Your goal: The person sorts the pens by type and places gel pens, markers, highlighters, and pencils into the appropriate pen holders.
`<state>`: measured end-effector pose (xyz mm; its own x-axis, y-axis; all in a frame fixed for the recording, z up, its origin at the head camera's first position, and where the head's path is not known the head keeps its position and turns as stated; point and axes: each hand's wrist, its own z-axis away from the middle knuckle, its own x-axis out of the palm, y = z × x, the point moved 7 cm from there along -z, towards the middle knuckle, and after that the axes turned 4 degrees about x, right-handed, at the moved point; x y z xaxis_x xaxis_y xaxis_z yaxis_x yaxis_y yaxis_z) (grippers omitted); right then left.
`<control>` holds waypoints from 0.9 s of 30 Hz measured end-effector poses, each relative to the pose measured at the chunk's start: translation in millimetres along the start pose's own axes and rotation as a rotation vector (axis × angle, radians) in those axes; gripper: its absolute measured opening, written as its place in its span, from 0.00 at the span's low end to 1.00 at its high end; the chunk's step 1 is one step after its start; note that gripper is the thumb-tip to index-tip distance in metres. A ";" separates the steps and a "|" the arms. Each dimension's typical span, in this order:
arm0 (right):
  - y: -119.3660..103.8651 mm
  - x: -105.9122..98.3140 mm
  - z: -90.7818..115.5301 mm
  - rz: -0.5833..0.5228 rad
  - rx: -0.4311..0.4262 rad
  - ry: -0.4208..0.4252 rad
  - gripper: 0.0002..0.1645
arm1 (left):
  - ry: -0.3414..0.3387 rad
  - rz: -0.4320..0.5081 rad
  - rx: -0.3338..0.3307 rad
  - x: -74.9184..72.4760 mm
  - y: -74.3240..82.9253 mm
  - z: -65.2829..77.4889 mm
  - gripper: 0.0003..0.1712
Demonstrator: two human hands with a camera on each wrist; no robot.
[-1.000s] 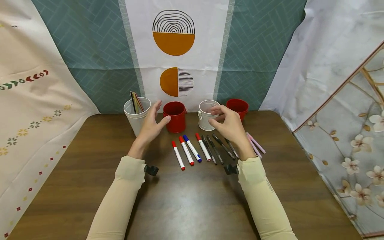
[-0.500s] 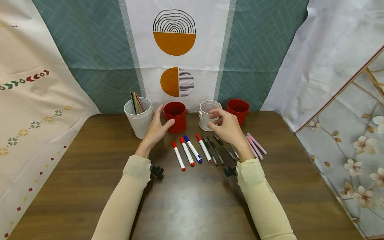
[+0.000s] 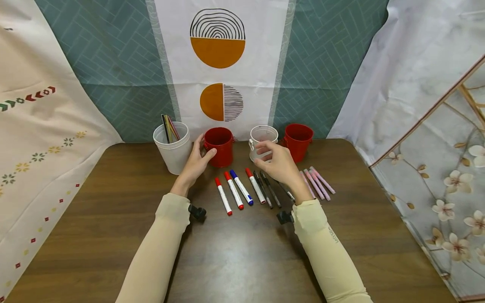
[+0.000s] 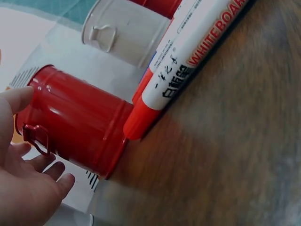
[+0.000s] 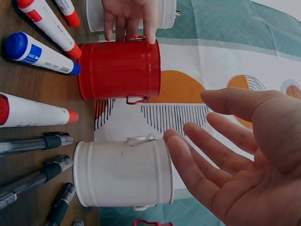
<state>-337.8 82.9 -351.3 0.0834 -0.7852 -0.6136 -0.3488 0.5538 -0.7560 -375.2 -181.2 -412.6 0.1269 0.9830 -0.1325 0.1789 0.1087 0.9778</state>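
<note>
My left hand (image 3: pixel 194 167) is beside a small red metal bucket (image 3: pixel 222 153) with side handles. Its thumb is at the bucket's rim, and the extended fingers lie along the handle side in the left wrist view. In front of a small white bucket (image 5: pixel 122 174), my right hand (image 3: pixel 280 166) hovers with spread, slightly bent fingers and nothing in its grasp. Below the two buckets lie whiteboard markers: red-capped ones (image 3: pixel 223 196) and a blue-capped one (image 3: pixel 241 188). Black pens (image 3: pixel 270 189) lie to their right, partly hidden under my right hand.
A taller white bucket (image 3: pixel 172 155) holding several thin pencils (image 3: pixel 169 128) stands at the back left. Another red bucket (image 3: pixel 298 145) is at the back right. Pink pens (image 3: pixel 320 183) lie right of my right wrist. A patterned cloth (image 3: pixel 113 54) hangs behind the wooden table (image 3: pixel 242 261).
My left hand has moved right, from beside the tall white bucket up to the red bucket. My right hand has shifted slightly left and down, uncovering more pink pens.
</note>
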 end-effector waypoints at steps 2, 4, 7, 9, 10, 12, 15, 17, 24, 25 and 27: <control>1.0 2.6 0.0 -0.001 0.002 -0.010 0.24 | -0.007 0.012 0.003 -0.4 -2.5 -0.9 0.47; 1.3 4.2 -0.1 -0.003 -0.001 -0.015 0.24 | -0.011 0.025 0.003 -0.9 -6.7 -3.3 0.47; 0.7 6.0 -0.4 -0.007 -0.010 -0.024 0.24 | -0.010 0.032 0.008 -2.0 -19.8 -8.9 0.48; 0.5 6.9 -0.4 -0.008 -0.011 -0.027 0.24 | -0.006 0.027 0.017 -2.4 -30.0 -12.2 0.48; 0.7 7.6 -0.3 -0.009 -0.009 -0.030 0.24 | -0.003 0.024 0.024 -2.7 -34.9 -13.8 0.48; 1.7 9.2 -0.1 -0.014 -0.001 -0.034 0.23 | 0.005 0.016 0.037 -3.4 -42.5 -15.9 0.48; 1.7 9.8 0.2 -0.014 0.008 -0.037 0.23 | 0.013 0.013 0.062 -2.3 -46.1 -19.3 0.48; 0.4 10.8 0.6 -0.011 0.009 -0.041 0.23 | 0.011 0.016 0.072 -2.0 -46.4 -21.1 0.48; -3.3 21.3 1.5 0.008 0.017 -0.079 0.23 | -0.005 0.063 0.058 -2.0 -41.6 -22.1 0.50; -3.6 23.0 1.5 0.010 0.018 -0.086 0.23 | -0.005 0.074 0.054 -1.9 -38.5 -21.2 0.51; -4.1 25.9 1.6 0.010 0.017 -0.097 0.23 | -0.008 0.092 0.051 -1.4 -31.8 -19.9 0.51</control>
<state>-332.7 60.7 -364.5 0.1707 -0.7496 -0.6395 -0.3341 0.5666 -0.7533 -400.4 -183.1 -440.3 0.1532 0.9872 -0.0445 0.2157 0.0105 0.9764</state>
